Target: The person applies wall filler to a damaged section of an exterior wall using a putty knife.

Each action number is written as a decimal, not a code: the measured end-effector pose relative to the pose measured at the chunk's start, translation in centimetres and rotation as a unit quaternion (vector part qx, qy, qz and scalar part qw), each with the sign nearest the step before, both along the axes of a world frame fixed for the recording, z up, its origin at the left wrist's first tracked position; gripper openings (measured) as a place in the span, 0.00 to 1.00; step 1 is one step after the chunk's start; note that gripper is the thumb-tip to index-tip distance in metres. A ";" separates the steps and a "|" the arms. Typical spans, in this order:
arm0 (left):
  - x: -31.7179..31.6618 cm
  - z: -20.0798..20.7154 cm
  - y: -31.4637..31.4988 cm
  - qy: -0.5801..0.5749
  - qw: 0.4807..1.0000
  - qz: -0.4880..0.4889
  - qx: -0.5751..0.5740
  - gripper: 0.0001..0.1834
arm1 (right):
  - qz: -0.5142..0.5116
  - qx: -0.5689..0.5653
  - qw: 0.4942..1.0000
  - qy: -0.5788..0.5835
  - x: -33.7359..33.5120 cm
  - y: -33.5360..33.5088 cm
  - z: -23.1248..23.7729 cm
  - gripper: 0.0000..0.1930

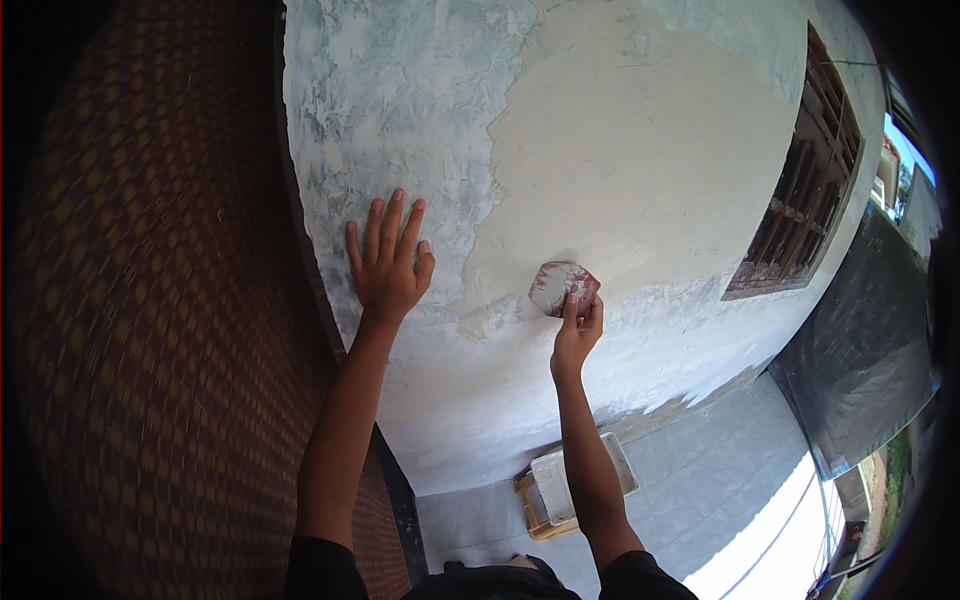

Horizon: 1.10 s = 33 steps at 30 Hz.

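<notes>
My right hand (577,335) grips a small flat red scraper (563,289) smeared with pale filler, thumb on its near face. The scraper lies against or very close to the wall (620,170), at the lower part of a smooth cream patch. To the left, my left hand (389,270) is pressed with spread fingers on a rougher bluish-white area of the same wall. A ragged edge between the two finishes runs between my hands. Below the scraper, the wall is whiter and streaky.
A brown woven panel (180,300) rises close on my left. A barred wooden window (805,190) is set in the wall at right. Below, a white tray (551,482) sits on a yellowish crate (540,525) on the grey floor (690,470). A dark tarp (860,340) hangs at far right.
</notes>
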State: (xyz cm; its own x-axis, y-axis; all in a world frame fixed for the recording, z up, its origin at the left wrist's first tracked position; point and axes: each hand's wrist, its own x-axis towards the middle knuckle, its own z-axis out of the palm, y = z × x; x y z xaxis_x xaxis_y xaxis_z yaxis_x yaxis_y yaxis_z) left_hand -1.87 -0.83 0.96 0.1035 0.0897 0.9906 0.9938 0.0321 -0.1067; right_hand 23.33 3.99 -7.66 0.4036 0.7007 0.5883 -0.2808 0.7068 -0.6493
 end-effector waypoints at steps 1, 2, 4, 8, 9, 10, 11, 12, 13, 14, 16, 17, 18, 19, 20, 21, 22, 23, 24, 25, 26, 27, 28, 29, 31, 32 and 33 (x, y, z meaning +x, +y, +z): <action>0.0 -0.1 0.0 -0.001 1.000 0.003 -0.002 0.27 | -0.009 -0.004 0.999 0.038 0.3 -0.4 0.1 0.11; -0.1 -0.2 0.0 -0.002 1.000 0.006 0.000 0.27 | -0.003 0.008 0.999 0.050 0.5 -1.1 0.1 0.12; 0.0 -0.2 0.1 -0.003 1.000 0.009 -0.007 0.27 | -0.017 0.038 0.999 -0.008 -0.3 -1.2 -0.3 0.12; 0.0 0.1 -0.1 0.000 1.000 -0.003 0.003 0.27 | -0.067 0.041 0.972 -0.224 -0.9 -0.6 -1.4 0.11; 0.0 0.0 -0.1 0.002 1.000 -0.002 0.003 0.27 | -0.048 0.010 0.994 -0.101 -0.7 -0.7 -0.7 0.11; -0.1 0.1 0.0 0.003 1.000 0.001 0.004 0.27 | -0.026 -0.018 0.999 0.022 -0.5 -0.5 -0.1 0.11; -0.2 0.0 0.0 0.003 1.000 0.005 0.006 0.27 | -0.038 -0.025 0.997 0.065 0.1 -0.7 -0.2 0.11; -0.2 0.0 -0.2 0.002 1.000 0.010 0.001 0.27 | -0.053 -0.011 0.996 0.071 0.2 -1.0 -0.2 0.12; 0.1 -0.1 -0.1 0.001 1.000 0.011 -0.006 0.27 | -0.040 0.007 0.998 0.042 0.1 -1.4 -0.3 0.12; 0.0 -0.1 -0.1 0.000 1.000 0.009 -0.006 0.27 | -0.028 0.025 0.999 0.013 -0.3 -1.8 -0.4 0.12; 0.0 0.0 -0.1 0.000 1.000 0.005 0.001 0.27 | -0.054 0.029 0.983 -0.174 -0.8 -1.4 -1.6 0.12; 0.2 0.1 0.0 -0.001 1.000 0.001 -0.001 0.27 | -0.093 0.058 0.971 -0.212 -1.1 -0.9 -1.7 0.12; 0.5 0.1 0.0 -0.003 1.000 -0.004 -0.001 0.27 | -0.096 0.055 0.971 -0.212 -0.5 -0.6 -1.9 0.12; 0.2 0.2 0.0 -0.003 1.000 0.001 0.001 0.27 | -0.070 0.013 0.993 -0.099 -0.7 -0.9 -0.9 0.12; -0.1 0.2 -0.1 -0.002 1.000 0.006 0.002 0.27 | -0.043 -0.030 0.998 0.016 -0.7 -1.0 -0.3 0.12; -0.3 -0.1 -0.1 0.001 1.000 0.010 0.000 0.27 | -0.052 -0.048 0.995 0.068 -0.4 -1.2 -0.6 0.13; 0.0 -0.1 -0.1 0.002 1.000 0.008 -0.001 0.26 | -0.053 -0.025 0.995 0.087 0.0 -1.6 -0.5 0.14; 0.2 -0.1 -0.1 0.001 1.000 0.007 -0.001 0.26 | -0.044 -0.006 0.997 0.069 -0.3 -1.7 -0.7 0.14; 0.1 0.1 -0.1 0.002 1.000 0.007 0.000 0.26 | -0.035 0.012 0.998 0.052 -0.7 -1.7 -0.9 0.13; 0.1 0.1 -0.1 0.000 1.000 0.006 -0.002 0.26 | -0.050 0.015 0.997 -0.052 -0.8 -1.7 -1.8 0.13; 0.2 0.1 -0.1 -0.002 1.000 0.005 -0.003 0.26 | -0.065 0.018 0.985 -0.156 -0.9 -1.5 -2.6 0.13; 0.5 0.1 0.0 -0.002 1.000 0.001 -0.005 0.26 | -0.107 0.032 0.970 -0.215 -1.0 -1.0 -3.1 0.13; 0.1 0.0 -0.1 -0.001 1.000 0.004 -0.002 0.26 | -0.104 0.030 0.971 -0.214 -1.3 -1.1 -2.6 0.13; -0.1 0.1 -0.1 -0.001 1.000 0.006 0.002 0.26 | -0.079 -0.007 0.992 -0.093 -1.4 -1.4 -1.4 0.13; 0.1 -0.1 -0.1 -0.001 1.000 0.008 0.003 0.26 | -0.096 -0.069 0.990 0.079 -0.5 -1.4 -0.6 0.12; 0.3 -0.1 0.0 -0.001 1.000 0.008 0.003 0.26 | -0.122 -0.046 0.986 0.107 -0.2 -1.4 -0.6 0.12; 0.2 0.0 0.1 -0.001 1.000 0.009 0.005 0.26 | -0.079 -0.022 0.992 0.098 -0.5 -1.6 -0.8 0.11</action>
State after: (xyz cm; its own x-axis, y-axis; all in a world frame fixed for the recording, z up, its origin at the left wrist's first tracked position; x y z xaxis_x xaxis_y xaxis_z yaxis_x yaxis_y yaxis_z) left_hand -1.65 -0.75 0.93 0.1001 0.0817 0.9916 0.9932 0.0512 -0.1045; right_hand 22.84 2.41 -8.50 0.6148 0.6420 0.4582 -0.2924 0.7250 -0.6236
